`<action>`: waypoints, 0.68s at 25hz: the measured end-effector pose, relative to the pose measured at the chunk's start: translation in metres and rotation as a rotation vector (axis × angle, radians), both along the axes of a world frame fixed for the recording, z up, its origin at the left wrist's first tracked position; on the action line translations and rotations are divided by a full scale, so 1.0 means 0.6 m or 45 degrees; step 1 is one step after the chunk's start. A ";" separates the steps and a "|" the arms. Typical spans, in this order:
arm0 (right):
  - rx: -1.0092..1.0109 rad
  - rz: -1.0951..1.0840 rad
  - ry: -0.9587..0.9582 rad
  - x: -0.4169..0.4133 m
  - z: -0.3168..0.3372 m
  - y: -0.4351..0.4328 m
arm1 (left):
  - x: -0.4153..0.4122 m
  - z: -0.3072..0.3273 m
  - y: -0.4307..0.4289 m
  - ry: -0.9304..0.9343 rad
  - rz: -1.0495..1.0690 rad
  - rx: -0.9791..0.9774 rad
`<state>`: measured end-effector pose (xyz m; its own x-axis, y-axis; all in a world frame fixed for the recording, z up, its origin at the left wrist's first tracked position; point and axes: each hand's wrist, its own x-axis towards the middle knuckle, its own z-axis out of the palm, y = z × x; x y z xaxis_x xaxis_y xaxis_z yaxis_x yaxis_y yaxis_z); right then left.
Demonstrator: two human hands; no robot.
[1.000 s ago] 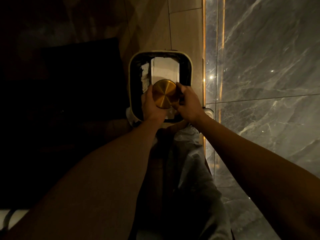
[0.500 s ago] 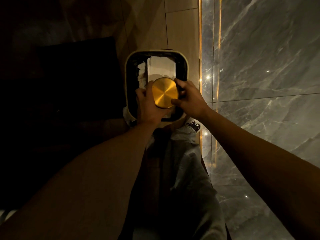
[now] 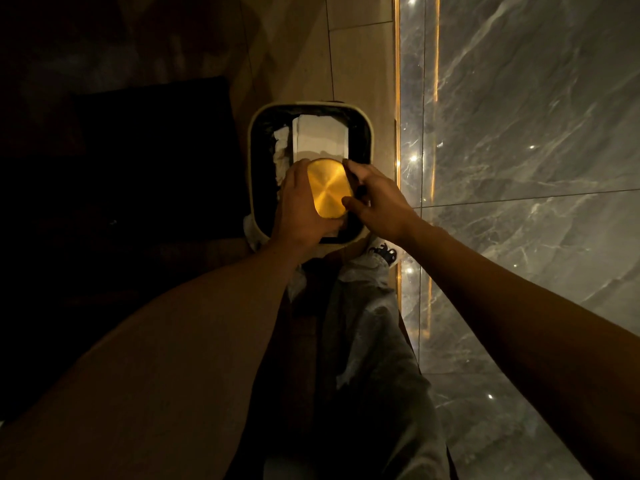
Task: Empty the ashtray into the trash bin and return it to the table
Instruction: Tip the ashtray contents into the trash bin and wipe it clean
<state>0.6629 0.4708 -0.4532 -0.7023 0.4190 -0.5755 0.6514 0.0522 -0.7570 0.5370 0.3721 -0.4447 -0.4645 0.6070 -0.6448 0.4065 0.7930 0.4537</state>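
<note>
Holding ashtray (image 3: pixel 329 188) upside down over trash bin (image 3: pixel 370 140), brass base facing camera, likely so contents drop onto white waste inside. Left hand (image 3: pixel 298 206) clasps left edge, fingers curled around rim. Right hand (image 3: pixel 377 199) pinches right edge between thumb and fingers. Ashtray sits between both palms, above bin's near half.
</note>
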 end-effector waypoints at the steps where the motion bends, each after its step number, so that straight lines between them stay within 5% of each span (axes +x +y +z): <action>1: 0.063 0.059 0.023 0.000 0.002 0.000 | -0.001 0.000 0.001 -0.014 0.041 -0.003; 7: 0.586 0.470 0.155 0.007 0.004 0.025 | -0.003 0.010 0.017 -0.008 0.126 -0.007; 13: 0.645 0.871 0.117 -0.006 -0.020 0.035 | 0.001 0.016 0.018 -0.037 0.114 0.066; 17: 0.669 0.688 0.188 -0.025 -0.004 0.041 | 0.002 0.015 0.011 -0.038 0.158 0.030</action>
